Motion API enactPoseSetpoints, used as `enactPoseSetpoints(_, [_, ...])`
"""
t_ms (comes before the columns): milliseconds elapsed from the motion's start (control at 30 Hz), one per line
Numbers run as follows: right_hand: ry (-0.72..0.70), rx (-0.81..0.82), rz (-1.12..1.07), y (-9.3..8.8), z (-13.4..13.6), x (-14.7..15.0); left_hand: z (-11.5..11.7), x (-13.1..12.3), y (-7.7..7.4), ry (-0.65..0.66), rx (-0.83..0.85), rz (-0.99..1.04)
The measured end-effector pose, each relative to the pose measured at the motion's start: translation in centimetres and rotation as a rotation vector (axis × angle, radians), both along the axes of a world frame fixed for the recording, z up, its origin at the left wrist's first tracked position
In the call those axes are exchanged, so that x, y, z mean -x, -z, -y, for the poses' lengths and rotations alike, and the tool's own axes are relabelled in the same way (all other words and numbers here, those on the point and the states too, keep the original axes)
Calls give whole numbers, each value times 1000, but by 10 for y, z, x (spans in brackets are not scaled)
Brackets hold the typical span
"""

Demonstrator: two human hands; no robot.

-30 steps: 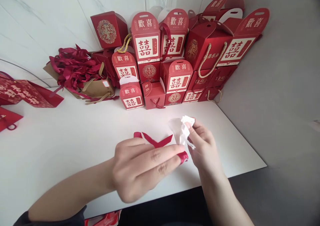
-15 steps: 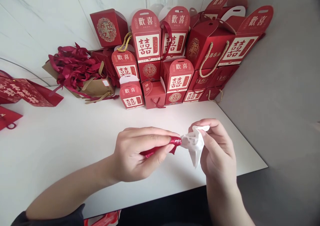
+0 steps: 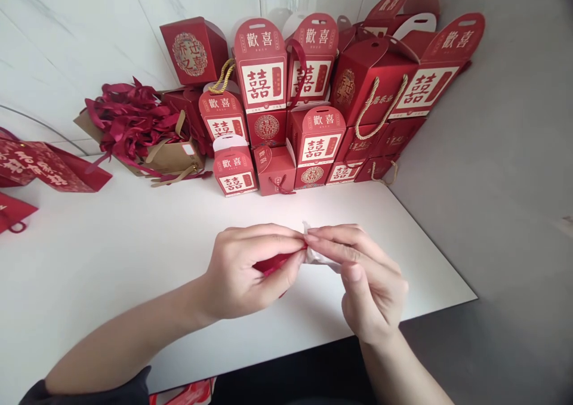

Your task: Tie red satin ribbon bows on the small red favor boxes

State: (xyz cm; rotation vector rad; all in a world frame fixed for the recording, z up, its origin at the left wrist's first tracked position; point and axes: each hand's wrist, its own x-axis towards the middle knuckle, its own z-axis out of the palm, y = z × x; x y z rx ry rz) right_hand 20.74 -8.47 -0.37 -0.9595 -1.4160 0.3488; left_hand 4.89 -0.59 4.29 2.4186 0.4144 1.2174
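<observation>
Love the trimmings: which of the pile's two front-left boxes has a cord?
The box on the right: a red cord hangs at its front. The left box, white-panelled, shows none.

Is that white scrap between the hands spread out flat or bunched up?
Bunched up: the white scrap shows only as a narrow, creased bit by the right fingers, which hide part of it.

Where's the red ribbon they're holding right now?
In the head view, below centre, the red ribbon is in the left hand, beside the crumpled white material at the right hand.
</observation>
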Motion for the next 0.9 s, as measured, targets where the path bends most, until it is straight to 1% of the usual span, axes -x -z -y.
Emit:
enactPoseSetpoints(100, [50,47,-23,0,-2,3,-1,-1,2,-53,-54,-2])
enactPoseSetpoints(167, [127,5,70,-1,-6,5,-3,-1,5,-100,-103,-9])
enactPoseSetpoints(267, [261,-111,242,-1,-12,11,-4,-2,10,-158,-165,-20])
enactPoseSetpoints(333, [311,-135,258,0,-15,14,-6,-3,13,-178,-226,-30])
enactPoseSetpoints(367, [314,-116,228,1,-17,15,-6,-3,14,-182,-262,-31])
enactPoseSetpoints(400, [294,-69,168,2,-18,15,-7,-3,15,-176,-291,-30])
enactPoseSetpoints(467, [173,79,-37,3,-19,11,-8,-2,15,-133,-293,-17])
enactPoseSetpoints(567, [-80,291,-431,7,-22,1,-10,-2,13,-50,-154,3])
enactPoseSetpoints(600, [-118,319,-532,7,-23,-2,-10,-1,13,-38,-104,6])
enactPoseSetpoints(633, [-119,323,-596,8,-24,-5,-10,-1,13,-34,-66,7])
enactPoseSetpoints(700, [-45,281,-610,7,-25,-6,-11,-1,13,-35,-29,7])
enactPoseSetpoints(767, [24,227,-514,4,-24,-2,-11,-1,14,-38,-23,13])
enactPoseSetpoints(833, [16,200,-392,2,-21,4,-12,-1,14,-43,-17,13])
enactPoseSetpoints(900, [-43,205,-317,1,-18,9,-11,-1,13,-43,5,1])
